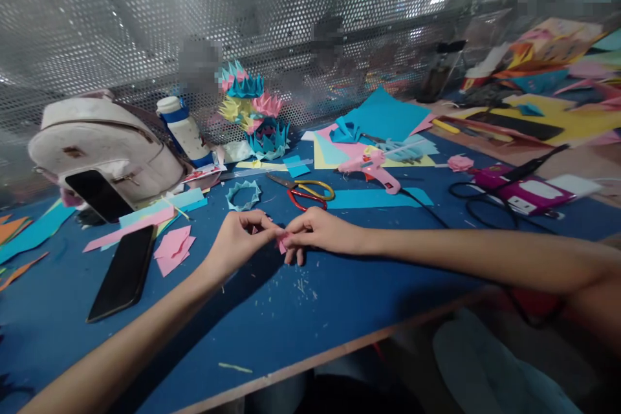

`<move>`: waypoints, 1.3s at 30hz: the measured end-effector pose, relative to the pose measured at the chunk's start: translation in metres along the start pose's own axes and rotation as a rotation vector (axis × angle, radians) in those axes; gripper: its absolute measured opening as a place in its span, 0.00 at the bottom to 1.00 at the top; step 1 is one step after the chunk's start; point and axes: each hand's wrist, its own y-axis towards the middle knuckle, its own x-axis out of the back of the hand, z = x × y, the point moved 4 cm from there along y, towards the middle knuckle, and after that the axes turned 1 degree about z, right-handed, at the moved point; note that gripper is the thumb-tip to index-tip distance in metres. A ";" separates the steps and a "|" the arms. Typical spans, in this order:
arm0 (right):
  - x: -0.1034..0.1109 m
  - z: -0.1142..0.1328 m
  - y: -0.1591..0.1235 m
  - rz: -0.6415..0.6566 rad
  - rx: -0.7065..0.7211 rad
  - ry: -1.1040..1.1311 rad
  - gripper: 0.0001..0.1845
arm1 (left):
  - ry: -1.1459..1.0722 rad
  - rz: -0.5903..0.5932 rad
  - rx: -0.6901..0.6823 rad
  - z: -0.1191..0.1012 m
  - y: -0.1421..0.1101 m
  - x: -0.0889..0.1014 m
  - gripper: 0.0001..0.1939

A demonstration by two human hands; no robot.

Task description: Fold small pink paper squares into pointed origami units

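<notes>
My left hand (240, 239) and my right hand (315, 233) meet over the blue table (272, 317), fingertips pinched together on a small pink paper piece (282, 244). Both hands are closed on it, and most of the paper is hidden by the fingers. Just beyond the hands lie scissors (303, 192) with yellow and red handles and a light-blue folded paper ring (243, 195). A pink glue gun (371, 168) rests further back to the right, its black cord trailing across the table.
A black phone (123, 272) and pink paper scraps (173, 249) lie to the left. A white bag (104, 142), a bottle (184, 129) and a stack of folded paper flowers (255, 113) stand at the back. Coloured sheets and a magenta box (521, 191) fill the right. The table edge (339, 352) runs near me.
</notes>
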 end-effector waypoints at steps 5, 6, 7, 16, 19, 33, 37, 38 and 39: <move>-0.005 -0.003 0.012 0.003 -0.028 0.078 0.28 | -0.047 -0.022 -0.002 0.012 0.007 0.017 0.13; -0.006 -0.004 0.015 0.001 -0.031 0.092 0.28 | -0.054 -0.027 -0.003 0.015 0.008 0.021 0.13; -0.007 -0.005 0.017 -0.003 -0.030 0.103 0.28 | -0.060 -0.029 -0.005 0.017 0.009 0.024 0.14; -0.012 -0.005 0.019 0.008 -0.005 0.107 0.26 | -0.101 0.015 -0.053 0.028 0.003 0.024 0.13; -0.013 -0.003 0.018 0.009 -0.005 0.093 0.26 | -0.098 -0.002 -0.059 0.027 0.002 0.021 0.13; -0.014 -0.008 0.016 -0.006 0.014 0.046 0.27 | -0.079 -0.105 0.013 0.020 -0.003 0.017 0.13; -0.014 -0.010 0.017 -0.002 0.020 0.037 0.27 | -0.084 -0.137 0.040 0.021 -0.005 0.014 0.13; -0.014 -0.011 0.017 0.000 0.021 0.036 0.27 | -0.083 -0.145 0.048 0.021 -0.005 0.013 0.13; -0.014 -0.011 0.017 0.001 0.022 0.035 0.27 | -0.082 -0.149 0.055 0.021 -0.005 0.013 0.13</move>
